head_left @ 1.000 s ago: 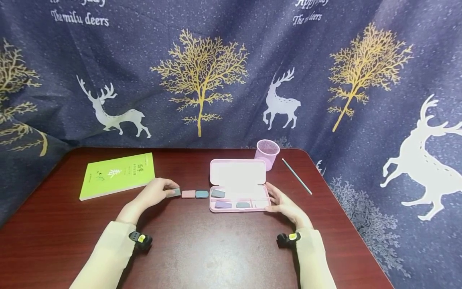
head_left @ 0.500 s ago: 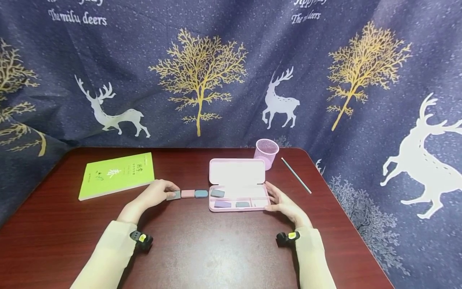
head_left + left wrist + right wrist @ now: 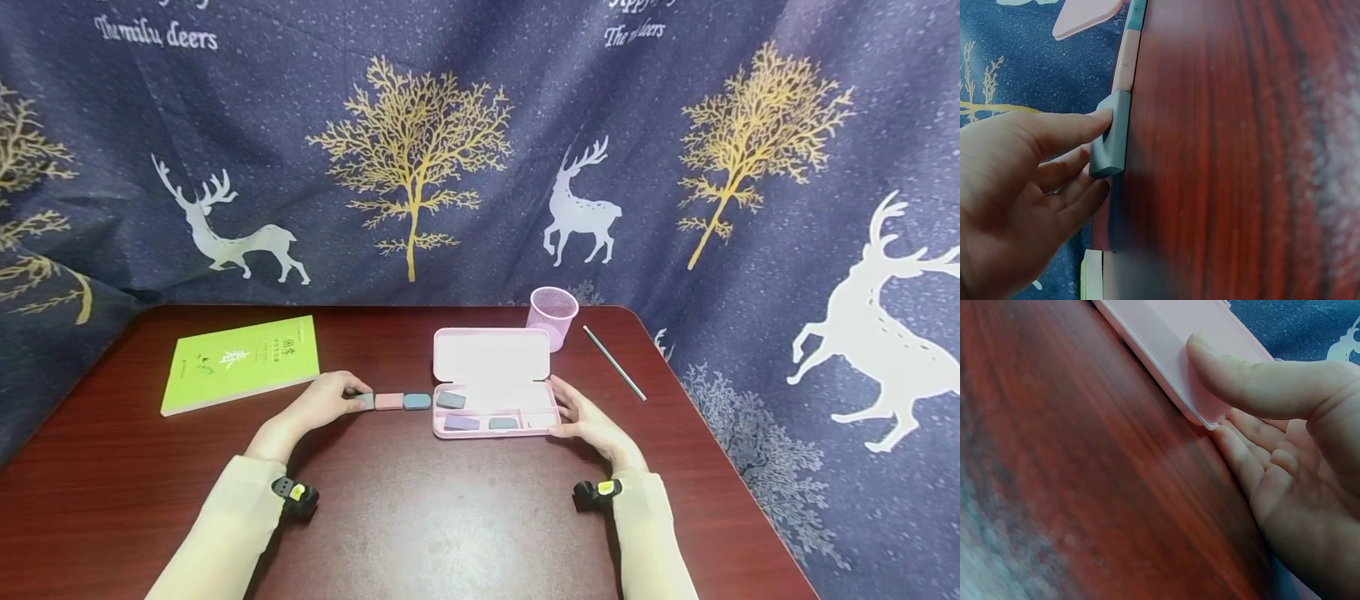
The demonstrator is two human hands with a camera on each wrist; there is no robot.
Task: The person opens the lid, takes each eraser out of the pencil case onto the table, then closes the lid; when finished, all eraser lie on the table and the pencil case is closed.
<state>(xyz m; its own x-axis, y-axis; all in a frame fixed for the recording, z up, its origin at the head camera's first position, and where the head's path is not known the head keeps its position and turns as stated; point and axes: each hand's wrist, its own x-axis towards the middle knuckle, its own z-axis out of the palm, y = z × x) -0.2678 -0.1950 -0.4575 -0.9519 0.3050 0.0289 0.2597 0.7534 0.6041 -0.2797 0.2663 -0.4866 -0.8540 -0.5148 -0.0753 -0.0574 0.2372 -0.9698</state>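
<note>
The left hand [image 3: 318, 402] pinches a grey-green eraser [image 3: 1113, 134] between thumb and fingers; its end meets a pink eraser [image 3: 388, 402], and a blue-green eraser [image 3: 417, 402] follows in the same row. That row reaches close to the left side of an open pink case [image 3: 491, 385]. Inside the case lie a grey eraser [image 3: 451, 400] in the rear part, and a purple one [image 3: 462, 422] and a grey-green one [image 3: 503, 423] in the front part. At the case's right end the right hand [image 3: 596, 425] grips the edge, thumb at the front corner, fingers along the side.
A green book [image 3: 240, 365] lies at the back left. Behind the case stands a pink mesh cup [image 3: 553, 317], with a thin green stick [image 3: 615, 363] to its right. A dark patterned cloth [image 3: 480, 167] hangs behind the table [image 3: 450, 517].
The left hand's fingers cover slightly more of the grey-green eraser than before. The right hand stays at the case's end, and the whole head view has shifted slightly.
</note>
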